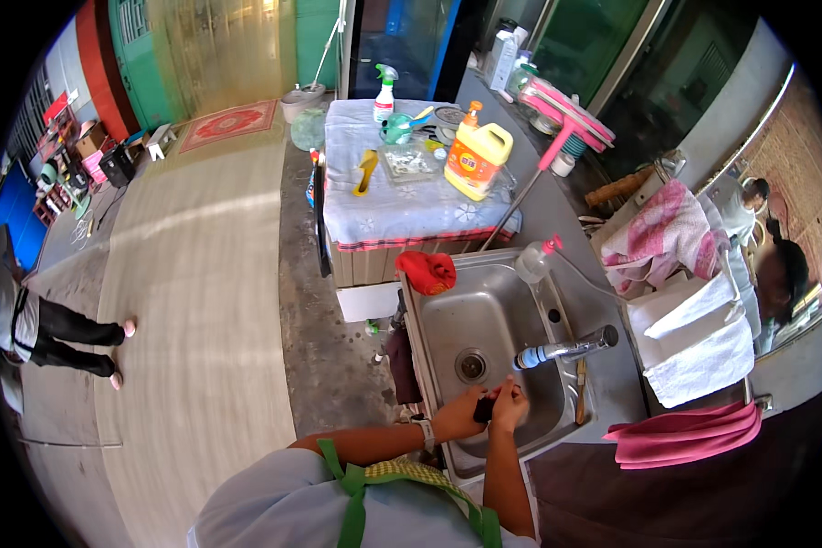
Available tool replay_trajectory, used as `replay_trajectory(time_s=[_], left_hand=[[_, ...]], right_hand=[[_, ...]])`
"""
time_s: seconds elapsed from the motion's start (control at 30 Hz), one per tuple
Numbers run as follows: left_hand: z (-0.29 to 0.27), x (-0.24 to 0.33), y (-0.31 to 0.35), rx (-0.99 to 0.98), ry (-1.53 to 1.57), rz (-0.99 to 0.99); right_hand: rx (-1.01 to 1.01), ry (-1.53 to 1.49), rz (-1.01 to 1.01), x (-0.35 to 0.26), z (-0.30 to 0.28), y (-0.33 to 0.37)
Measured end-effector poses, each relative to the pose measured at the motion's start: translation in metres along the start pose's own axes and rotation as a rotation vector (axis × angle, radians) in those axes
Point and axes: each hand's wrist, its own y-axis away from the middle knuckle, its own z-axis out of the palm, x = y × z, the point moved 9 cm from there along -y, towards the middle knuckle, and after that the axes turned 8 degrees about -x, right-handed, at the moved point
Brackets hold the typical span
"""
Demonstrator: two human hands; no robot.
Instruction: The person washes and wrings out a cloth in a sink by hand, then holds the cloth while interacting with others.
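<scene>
Over the near end of the steel sink [417, 352], my two hands are close together. A small black object [484, 408] lies between them; its kind is too small to tell. My left hand [457, 416], with a pale watch band at the wrist, is closed on the object's left side. Against its right side, the fingers of my right hand [510, 408] are bent in a pinch. The faucet [566, 349], with a blue-tipped spout, reaches over the basin just beyond my right hand. I see no running water.
A red cloth [426, 272] hangs over the sink's far left corner. A pump bottle [533, 263] and a wooden-handled brush [581, 391] lie along its right rim. Beyond are a yellow detergent jug [477, 157] and a spray bottle [384, 96]. A person [55, 333] stands far left.
</scene>
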Motion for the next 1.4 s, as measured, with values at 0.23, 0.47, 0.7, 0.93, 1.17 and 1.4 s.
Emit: replay_trajectory(time_s=[0.23, 0.47, 0.7, 0.93, 1.17, 1.4], left_hand=[[-0.006, -0.012, -0.006, -0.016, 0.039, 0.067], [-0.025, -0.010, 0.001, 0.056, 0.118, -0.014], [-0.038, 0.005, 0.009, 0.233, 0.121, 0.048], [-0.045, 0.002, 0.033, 0.315, 0.482, -0.222], [0.035, 0.041, 0.060, 0.117, 0.798, -0.262], [0.138, 0.054, 0.081, -0.122, 0.280, -0.172]], right_hand=[[-0.015, 0.026, -0.010, 0.035, -0.029, -0.004], [-0.299, -0.111, 0.403, 0.045, -0.024, 0.043], [-0.426, -0.276, 0.262, 0.019, -0.016, 0.054], [-0.546, -0.350, -0.019, -0.038, 0.005, 0.061], [-0.705, -0.449, 0.096, -0.027, -0.053, 0.117], [-0.501, -0.415, 0.093, 0.007, -0.170, 0.189]])
